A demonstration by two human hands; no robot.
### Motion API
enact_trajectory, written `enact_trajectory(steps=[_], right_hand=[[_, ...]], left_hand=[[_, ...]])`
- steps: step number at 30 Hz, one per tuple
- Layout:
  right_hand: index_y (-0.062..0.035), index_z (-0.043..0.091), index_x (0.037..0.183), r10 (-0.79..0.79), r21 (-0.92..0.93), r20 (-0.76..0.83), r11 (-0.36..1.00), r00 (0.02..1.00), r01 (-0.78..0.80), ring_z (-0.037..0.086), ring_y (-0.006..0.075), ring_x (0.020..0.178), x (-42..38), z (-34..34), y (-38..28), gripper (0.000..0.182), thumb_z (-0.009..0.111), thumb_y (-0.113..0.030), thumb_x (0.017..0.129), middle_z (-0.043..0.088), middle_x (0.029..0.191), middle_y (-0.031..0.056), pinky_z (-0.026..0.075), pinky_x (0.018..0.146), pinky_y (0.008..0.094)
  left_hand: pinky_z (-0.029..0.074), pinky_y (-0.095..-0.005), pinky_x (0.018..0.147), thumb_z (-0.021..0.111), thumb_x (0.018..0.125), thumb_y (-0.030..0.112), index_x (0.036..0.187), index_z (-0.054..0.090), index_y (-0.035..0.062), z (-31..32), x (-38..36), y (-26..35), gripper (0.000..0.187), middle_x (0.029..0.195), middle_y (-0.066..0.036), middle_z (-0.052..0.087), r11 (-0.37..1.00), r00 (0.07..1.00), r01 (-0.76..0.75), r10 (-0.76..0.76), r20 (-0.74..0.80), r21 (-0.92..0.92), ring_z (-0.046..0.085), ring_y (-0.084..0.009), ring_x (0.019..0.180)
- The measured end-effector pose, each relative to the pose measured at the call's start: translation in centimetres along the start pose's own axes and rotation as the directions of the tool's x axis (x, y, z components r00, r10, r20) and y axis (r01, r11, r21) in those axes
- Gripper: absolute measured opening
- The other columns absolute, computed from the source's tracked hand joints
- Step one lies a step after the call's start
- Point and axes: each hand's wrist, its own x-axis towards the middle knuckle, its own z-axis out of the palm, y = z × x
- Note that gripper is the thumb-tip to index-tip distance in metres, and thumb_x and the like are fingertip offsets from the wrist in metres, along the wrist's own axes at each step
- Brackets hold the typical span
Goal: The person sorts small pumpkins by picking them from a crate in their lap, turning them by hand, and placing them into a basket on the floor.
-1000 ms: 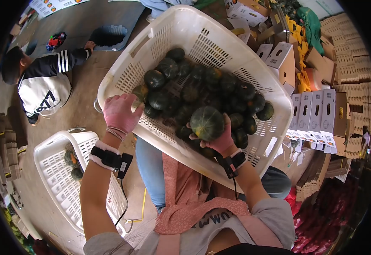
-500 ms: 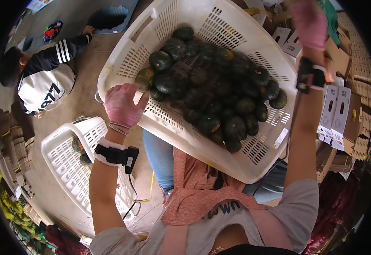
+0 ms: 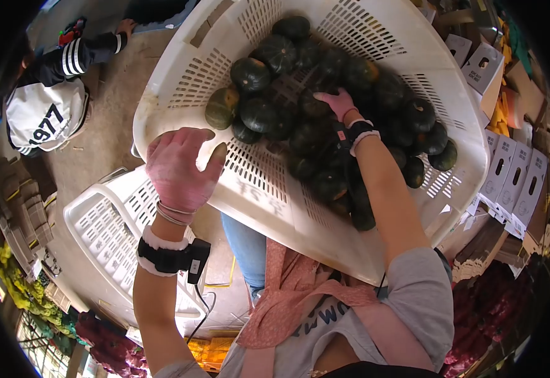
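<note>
A large white plastic basket (image 3: 256, 208) with slotted walls is in front of me, holding many small dark green pumpkins (image 3: 259, 115). My right hand (image 3: 340, 104), in a pink glove, reaches down into the middle of the pile. Its thumb and fingers are spread beside a dark pumpkin (image 3: 313, 102), and part of the hand blends into the shadow there. My left hand (image 3: 183, 167), also in a pink glove, hangs by the basket's near left rim. Its thumb stands apart from the curved fingers, with nothing between them. Both wrists carry black straps with white fleece.
A second white basket (image 3: 114, 242) stands on the floor at the left. Printed cartons (image 3: 517, 179) are stacked on the right. At the upper left, a person (image 3: 48, 116) in a black and white jacket stretches an arm out. Red mesh sacks (image 3: 495, 315) lie at the lower right.
My right hand has come from beyond the basket's far right rim down among the pumpkins. My left hand stays near the left rim, looking larger. The whole view has shifted slightly.
</note>
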Motion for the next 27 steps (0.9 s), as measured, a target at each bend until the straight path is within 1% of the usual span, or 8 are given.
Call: enact_trajectory(steps=[1,4,8,12,14,17,25,27], right_hand=[[0.0058,0.036,0.131,-0.034,-0.076,-0.052,0.997,0.998,0.03,0.05,0.0278,0.113,0.2,0.7,-0.4,0.096,0.08,-0.038,0.058,0.05,0.125,0.02,0.042,0.092,0.034],[0.0074,0.041,0.125,-0.183,0.125,-0.015,0.975,0.983,0.184,0.052,0.0264,0.11,-1.4,2.3,-1.1,0.093,0.083,-0.034,0.054,0.053,0.12,0.0207,0.043,0.091,0.0332],[0.0047,0.049,0.108,-0.269,0.213,-0.046,0.938,0.962,0.272,0.06,0.0221,0.092,-5.0,1.6,-3.3,0.071,0.084,-0.025,0.054,0.061,0.099,0.0119,0.048,0.081,0.0304],[-0.0002,0.051,0.108,-0.25,0.743,0.155,0.667,0.956,0.054,0.061,0.0178,0.087,-11.6,-0.9,-6.4,0.05,0.075,-0.017,0.069,0.061,0.097,0.0087,0.05,0.076,0.0296],[-0.0017,0.05,0.113,-0.349,0.843,0.161,0.535,0.923,0.056,0.06,0.0164,0.089,-16.4,-2.1,-8.5,0.041,0.067,-0.013,0.077,0.06,0.101,0.0079,0.05,0.078,0.029],[-0.0011,0.048,0.116,-0.558,0.885,0.092,0.425,0.825,0.189,0.058,0.0157,0.094,-20.1,-3.2,-9.4,0.04,0.063,-0.01,0.08,0.058,0.104,0.0068,0.047,0.082,0.0287],[-0.0005,0.041,0.122,-0.689,0.901,-0.027,0.298,0.724,0.316,0.052,0.0162,0.102,-30.5,-4.6,-12.4,0.039,0.048,-0.011,0.085,0.053,0.113,0.0082,0.042,0.09,0.0294],[-0.0007,0.04,0.124,-0.711,0.884,-0.064,0.285,0.7,0.371,0.05,0.0163,0.105,-32.1,-4.7,-12.7,0.041,0.047,-0.011,0.085,0.052,0.115,0.0086,0.04,0.093,0.0295]], left_hand=[[0.042,-0.0355,0.079,0.07,0.07,0.023,0.084,0.065,0.0129,0.0,0.0,0.0,0.018,0.083,-0.003,0.064,1.0,1.0,0.0,0.0,0.004,0.007,0.059,-0.024,0.082],[0.042,-0.0356,0.079,0.07,0.07,0.023,0.084,0.065,0.0132,0.1,0.0,-0.1,0.018,0.083,-0.003,0.064,1.0,1.0,-0.005,0.005,0.007,0.016,0.059,-0.024,0.082],[0.043,-0.0356,0.079,0.07,0.07,0.024,0.084,0.065,0.014,0.2,-0.2,-0.3,0.017,0.083,-0.003,0.064,1.0,1.0,-0.002,0.002,-0.006,0.024,0.059,-0.024,0.082],[0.043,-0.0354,0.079,0.069,0.071,0.025,0.083,0.064,0.0144,0.4,-0.3,-0.4,0.017,0.082,-0.002,0.064,1.0,0.999,-0.012,0.012,-0.05,0.007,0.059,-0.0241,0.081],[0.043,-0.0358,0.079,0.068,0.072,0.027,0.084,0.065,0.0143,0.3,-0.4,-0.4,0.018,0.083,-0.002,0.064,1.0,0.999,-0.008,0.009,-0.044,0.021,0.06,-0.0243,0.081],[0.043,-0.0364,0.08,0.067,0.072,0.03,0.086,0.065,0.0138,0.8,-0.6,-0.8,0.021,0.083,-0.003,0.064,0.999,0.997,-0.022,0.025,-0.07,0.031,0.06,-0.0248,0.082],[0.044,-0.0375,0.077,0.067,0.071,0.028,0.088,0.063,0.0134,1.3,-1.1,-1.4,0.023,0.083,-0.003,0.064,0.999,0.983,-0.04,0.035,-0.183,-0.022,0.06,-0.0256,0.081],[0.043,-0.0387,0.078,0.068,0.07,0.029,0.089,0.063,0.0131,1.9,-1.2,-1.7,0.025,0.083,-0.004,0.064,0.995,0.947,-0.077,0.051,-0.317,-0.068,0.06,-0.0261,0.081]])
